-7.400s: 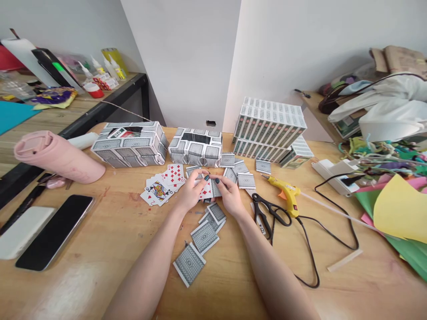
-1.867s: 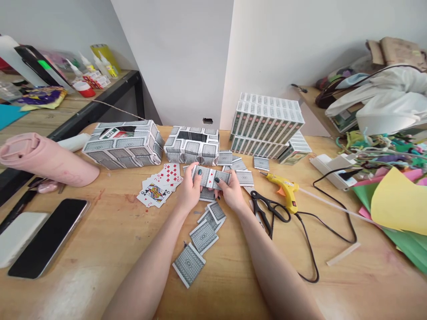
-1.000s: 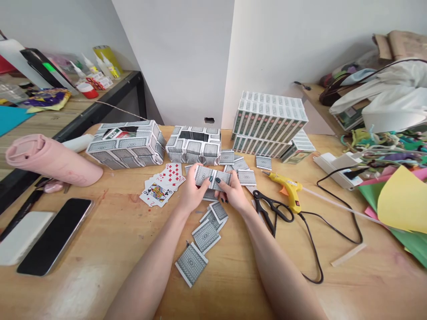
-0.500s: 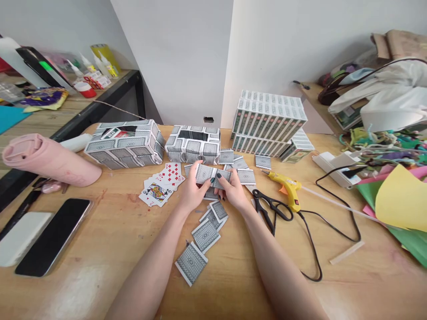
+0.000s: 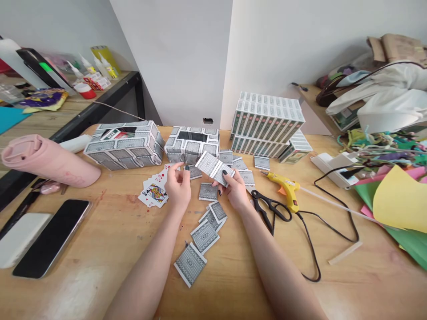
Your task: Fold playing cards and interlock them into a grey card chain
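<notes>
My right hand (image 5: pixel 237 191) grips a strip of grey-backed playing card (image 5: pixel 208 163), two patterned panels with a white band between them, thumb on top. The strip tilts up to the left. My left hand (image 5: pixel 179 186) is raised apart from it, fingers bent and nothing visible in them, beside a fan of face-up playing cards (image 5: pixel 155 192). Below my hands, folded cards with patterned backs (image 5: pixel 205 235) lie in a loose row toward me. Others (image 5: pixel 247 177) lie behind my right hand.
Two card-covered boxes (image 5: pixel 125 144) stand at the back, left of stacked card packs (image 5: pixel 267 118). Black scissors (image 5: pixel 271 206) and a corded yellow glue gun (image 5: pixel 287 189) lie right. A phone (image 5: pixel 51 240) and pink tumbler (image 5: pixel 50 160) are left.
My left hand has let go of the card strip and moved left toward the face-up fan. The strip stays in my right hand, now tilted.
</notes>
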